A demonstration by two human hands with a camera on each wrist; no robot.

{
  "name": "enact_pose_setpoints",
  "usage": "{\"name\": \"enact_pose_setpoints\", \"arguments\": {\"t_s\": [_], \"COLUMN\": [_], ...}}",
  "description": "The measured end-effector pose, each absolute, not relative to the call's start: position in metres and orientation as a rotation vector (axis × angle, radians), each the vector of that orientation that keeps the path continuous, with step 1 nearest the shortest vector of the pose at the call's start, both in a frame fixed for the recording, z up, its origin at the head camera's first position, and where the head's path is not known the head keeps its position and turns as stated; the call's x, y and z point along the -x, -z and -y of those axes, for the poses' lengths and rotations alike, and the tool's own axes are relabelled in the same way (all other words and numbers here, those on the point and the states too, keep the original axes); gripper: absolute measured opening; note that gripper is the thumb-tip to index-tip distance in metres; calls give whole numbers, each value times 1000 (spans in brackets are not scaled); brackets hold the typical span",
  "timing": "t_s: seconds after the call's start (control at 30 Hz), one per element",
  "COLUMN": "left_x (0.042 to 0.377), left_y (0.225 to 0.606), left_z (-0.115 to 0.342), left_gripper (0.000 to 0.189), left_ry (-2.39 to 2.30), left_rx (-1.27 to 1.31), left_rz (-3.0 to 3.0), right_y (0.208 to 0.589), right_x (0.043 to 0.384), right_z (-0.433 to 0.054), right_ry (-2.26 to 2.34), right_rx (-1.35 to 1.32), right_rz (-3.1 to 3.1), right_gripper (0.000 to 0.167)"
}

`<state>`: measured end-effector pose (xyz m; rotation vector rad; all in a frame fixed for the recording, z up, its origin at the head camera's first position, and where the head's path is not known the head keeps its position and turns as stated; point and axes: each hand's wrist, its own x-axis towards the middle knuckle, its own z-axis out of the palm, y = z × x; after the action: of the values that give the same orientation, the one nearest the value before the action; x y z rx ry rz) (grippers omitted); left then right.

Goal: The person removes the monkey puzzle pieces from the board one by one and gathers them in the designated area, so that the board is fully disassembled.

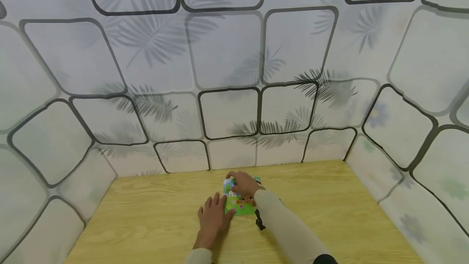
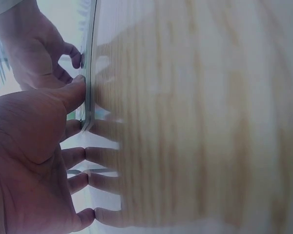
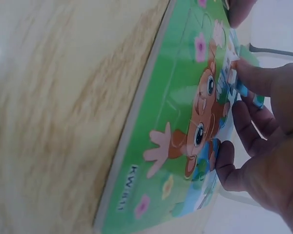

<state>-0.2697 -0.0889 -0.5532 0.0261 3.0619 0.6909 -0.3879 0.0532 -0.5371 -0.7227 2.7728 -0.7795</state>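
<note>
A jigsaw puzzle board [image 1: 239, 210] with a brown cartoon animal, green grass and flowers lies flat on the table. My right hand [image 1: 244, 184] is bent over its far part, covering some of the picture. In the right wrist view, thumb and fingers pinch a small blue-green puzzle piece [image 3: 258, 101] at the board's far side, mostly hidden by the fingers. My left hand [image 1: 213, 217] rests at the near left corner, fingers spread. The left wrist view shows its fingertips on the table and the thumb [image 2: 75, 92] against the board's edge.
The wooden table [image 1: 154, 215] meets patterned fabric walls [image 1: 231, 113] at the back and both sides. A black strap [image 1: 259, 220] shows beside the right sleeve [image 1: 293, 229], just right of the board.
</note>
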Motion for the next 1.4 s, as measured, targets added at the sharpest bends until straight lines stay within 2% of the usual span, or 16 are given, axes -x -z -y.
{"name": "enact_pose_setpoints", "arguments": {"t_s": [0.27, 0.6, 1.0, 1.4], "left_x": [268, 271, 279, 279], "left_y": [549, 551, 554, 551], "left_z": [88, 90, 89, 86], "left_gripper": [63, 61, 60, 55], "left_ry": [-697, -704, -781, -744], "left_rx": [-33, -47, -103, -215], "left_rz": [-3069, -3062, -3052, -3077], "right_y": [536, 536, 528, 538], "right_x": [382, 385, 375, 365], "right_z": [-60, -73, -104, -145], "right_ry": [1057, 1190, 1256, 1224], "right_rx": [620, 559, 451, 417], "right_rz": [-2694, -2733, -2718, -2752], "right_gripper": [30, 25, 23, 21]}}
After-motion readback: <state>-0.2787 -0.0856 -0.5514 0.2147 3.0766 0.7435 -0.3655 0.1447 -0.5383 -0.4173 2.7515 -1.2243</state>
